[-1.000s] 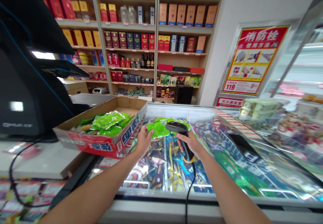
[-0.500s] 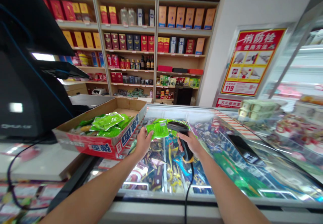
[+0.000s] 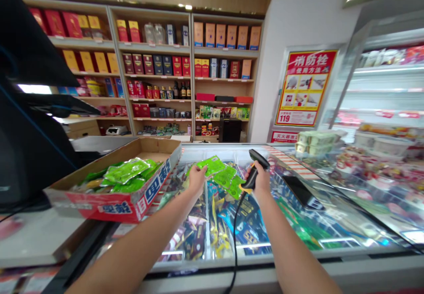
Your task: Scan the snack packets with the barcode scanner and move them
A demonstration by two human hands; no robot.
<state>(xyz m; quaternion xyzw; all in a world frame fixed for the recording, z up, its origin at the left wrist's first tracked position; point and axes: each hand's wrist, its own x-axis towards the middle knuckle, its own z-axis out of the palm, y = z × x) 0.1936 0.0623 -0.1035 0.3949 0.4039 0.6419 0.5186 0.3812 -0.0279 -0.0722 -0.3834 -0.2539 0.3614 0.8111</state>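
My left hand (image 3: pixel 198 177) pinches the left edge of a bright green packet (image 3: pixel 214 164), above the glass top of a chest freezer (image 3: pixel 228 261). More green packets (image 3: pixel 224 177) lie spread to the right and below it, partly overlapping. My right hand (image 3: pixel 262 179) is wrapped round the handle of a black and yellow barcode scanner (image 3: pixel 259 158), its head tilted up to the left. The scanner's cord (image 3: pixel 235 228) runs down over the freezer's front edge. Left of my hands stands an open cardboard box (image 3: pixel 102 209) with several similar green packets (image 3: pixel 127 171) in it.
A dark phone (image 3: pixel 300 191) lies on the glass to the right. Egg cartons (image 3: pixel 316 140) and other packaged food sit farther right. A black monitor stand (image 3: pixel 31 152) rises at the left. Behind are shelves of boxed goods and a red poster (image 3: pixel 306 88) on the wall.
My right hand has lifted the scanner away from the packets and to the right, turning its head upward. The green packets now show fanned out. The view has shifted slightly right and up.
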